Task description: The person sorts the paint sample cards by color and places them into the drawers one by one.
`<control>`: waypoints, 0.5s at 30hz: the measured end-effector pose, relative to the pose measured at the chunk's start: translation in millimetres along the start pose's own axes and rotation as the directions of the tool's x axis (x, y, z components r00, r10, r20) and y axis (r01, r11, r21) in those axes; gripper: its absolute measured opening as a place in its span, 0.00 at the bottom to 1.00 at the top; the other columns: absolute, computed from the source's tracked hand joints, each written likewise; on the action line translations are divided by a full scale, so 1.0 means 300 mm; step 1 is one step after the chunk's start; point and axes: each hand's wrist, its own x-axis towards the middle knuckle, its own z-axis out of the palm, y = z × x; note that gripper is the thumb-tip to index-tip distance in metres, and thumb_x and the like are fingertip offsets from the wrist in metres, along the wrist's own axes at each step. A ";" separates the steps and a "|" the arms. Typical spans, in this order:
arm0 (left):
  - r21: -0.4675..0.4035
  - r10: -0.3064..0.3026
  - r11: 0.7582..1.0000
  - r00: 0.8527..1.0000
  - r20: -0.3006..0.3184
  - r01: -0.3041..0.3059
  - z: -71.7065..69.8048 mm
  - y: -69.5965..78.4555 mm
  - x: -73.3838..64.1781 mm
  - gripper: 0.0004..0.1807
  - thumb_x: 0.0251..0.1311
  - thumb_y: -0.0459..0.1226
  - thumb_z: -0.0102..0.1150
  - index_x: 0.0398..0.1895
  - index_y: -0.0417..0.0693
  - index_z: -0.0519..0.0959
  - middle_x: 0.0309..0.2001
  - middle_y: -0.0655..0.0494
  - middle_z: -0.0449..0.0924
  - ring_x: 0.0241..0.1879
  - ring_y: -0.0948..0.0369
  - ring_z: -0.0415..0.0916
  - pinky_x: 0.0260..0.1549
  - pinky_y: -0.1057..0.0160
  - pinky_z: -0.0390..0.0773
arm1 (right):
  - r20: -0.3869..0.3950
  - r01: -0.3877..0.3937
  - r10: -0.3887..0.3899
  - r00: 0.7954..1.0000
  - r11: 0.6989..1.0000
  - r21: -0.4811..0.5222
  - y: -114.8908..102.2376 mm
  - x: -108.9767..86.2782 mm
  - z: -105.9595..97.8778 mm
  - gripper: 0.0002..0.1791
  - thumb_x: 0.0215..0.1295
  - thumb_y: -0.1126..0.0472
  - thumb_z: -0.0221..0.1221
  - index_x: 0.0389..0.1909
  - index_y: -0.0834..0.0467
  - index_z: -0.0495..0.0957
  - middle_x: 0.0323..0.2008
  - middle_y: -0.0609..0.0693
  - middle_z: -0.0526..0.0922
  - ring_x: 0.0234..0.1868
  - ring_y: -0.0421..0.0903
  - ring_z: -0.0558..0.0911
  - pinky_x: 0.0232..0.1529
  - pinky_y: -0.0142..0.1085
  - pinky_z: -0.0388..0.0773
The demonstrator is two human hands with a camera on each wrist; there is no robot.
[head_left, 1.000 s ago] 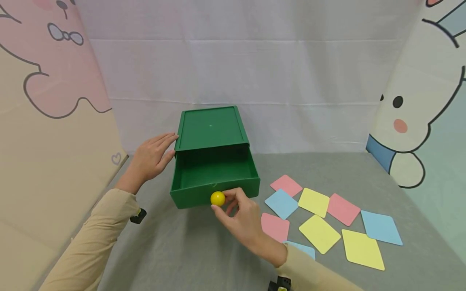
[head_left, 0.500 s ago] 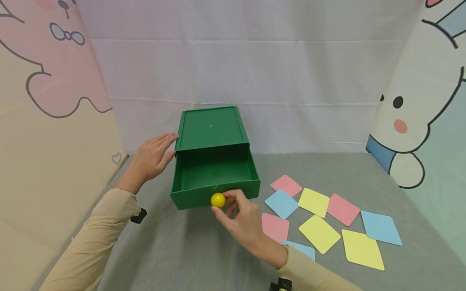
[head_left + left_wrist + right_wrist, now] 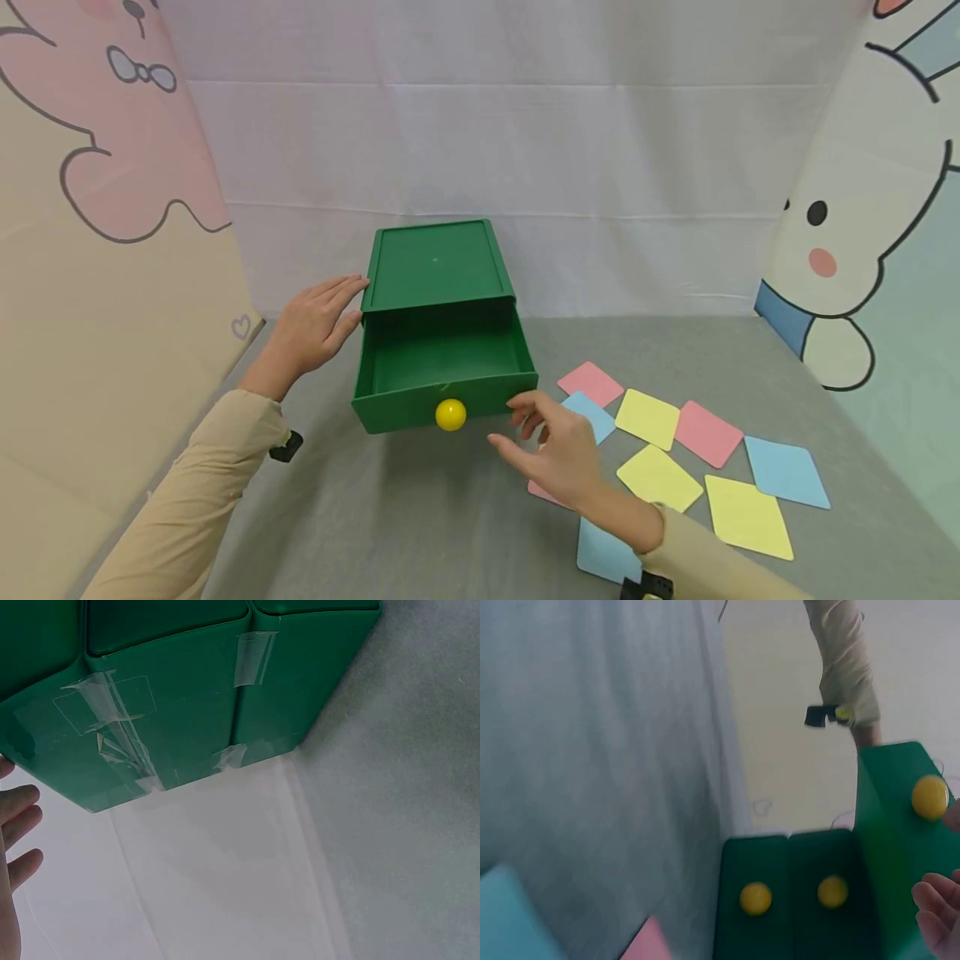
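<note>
A green drawer cabinet (image 3: 442,268) stands at the back of the table, its top drawer (image 3: 397,410) pulled well out and its visible inside bare. The round yellow knob (image 3: 451,415) sits on the drawer front. My left hand (image 3: 309,332) rests its fingertips against the cabinet's left side, fingers straight. Just right of the knob and apart from it, my right hand (image 3: 561,450) hovers near the drawer's right front corner with loosely bent fingers and nothing in them. In the right wrist view, two closed lower drawers show yellow knobs (image 3: 755,898).
Several pink, blue and yellow square cards (image 3: 648,418) lie on the grey tabletop (image 3: 360,517) to the right. Clear tape (image 3: 112,712) joins the stacked cabinet units. A white cloth (image 3: 600,167) hangs behind, with cartoon-printed panels at both sides.
My right hand has let go of the yellow knob and moved off to the right. The drawer stays pulled out, and my left hand keeps its place on the cabinet.
</note>
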 end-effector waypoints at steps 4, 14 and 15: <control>-0.009 0.005 1.000 1.000 -0.011 -0.005 0.003 -0.001 0.001 0.28 0.69 0.49 0.36 0.60 0.36 0.67 0.58 0.39 0.69 0.58 0.46 0.66 0.54 0.45 0.66 | 0.051 -0.087 0.091 0.995 0.993 -0.075 0.081 -0.036 -0.088 0.18 0.40 0.62 0.70 0.34 0.56 0.76 0.24 0.40 0.76 0.21 0.35 0.74 0.21 0.26 0.72; -0.009 0.007 1.000 1.000 -0.020 -0.008 0.010 -0.006 0.001 0.28 0.69 0.48 0.36 0.60 0.36 0.68 0.57 0.39 0.70 0.57 0.46 0.67 0.53 0.45 0.67 | 0.337 -0.326 0.417 0.844 0.898 -0.294 0.415 -0.107 -0.331 0.27 0.53 0.59 0.64 0.52 0.67 0.70 0.42 0.60 0.77 0.41 0.56 0.77 0.37 0.46 0.75; -0.011 0.008 1.000 1.000 -0.021 -0.008 0.011 -0.006 0.002 0.28 0.69 0.48 0.36 0.60 0.36 0.68 0.57 0.39 0.70 0.57 0.46 0.66 0.53 0.45 0.67 | 0.367 -0.334 0.428 0.826 0.896 -0.294 0.443 -0.114 -0.350 0.29 0.53 0.59 0.64 0.54 0.68 0.68 0.45 0.63 0.75 0.44 0.58 0.76 0.39 0.48 0.75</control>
